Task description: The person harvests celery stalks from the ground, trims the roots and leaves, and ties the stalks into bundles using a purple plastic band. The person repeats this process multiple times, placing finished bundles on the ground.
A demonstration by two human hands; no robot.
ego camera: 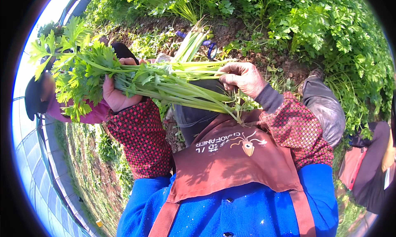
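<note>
My left hand grips a bunch of celery around its upper stalks, just below the leaves, which spread out to the left. At the bunch's lower end, my right hand pinches some of the stalks between thumb and fingers. The remaining stalk ends hang over my brown apron, where thin roots show. Beyond the held bunch lies another bundle of celery stalks, roots pointing away from me, near a blue handled item whose kind I cannot tell.
Standing celery plants fill the far side and right. A person in a dark cap and purple top is close on the left. Another person's dark-clad leg shows at the right edge. Bare soil lies ahead.
</note>
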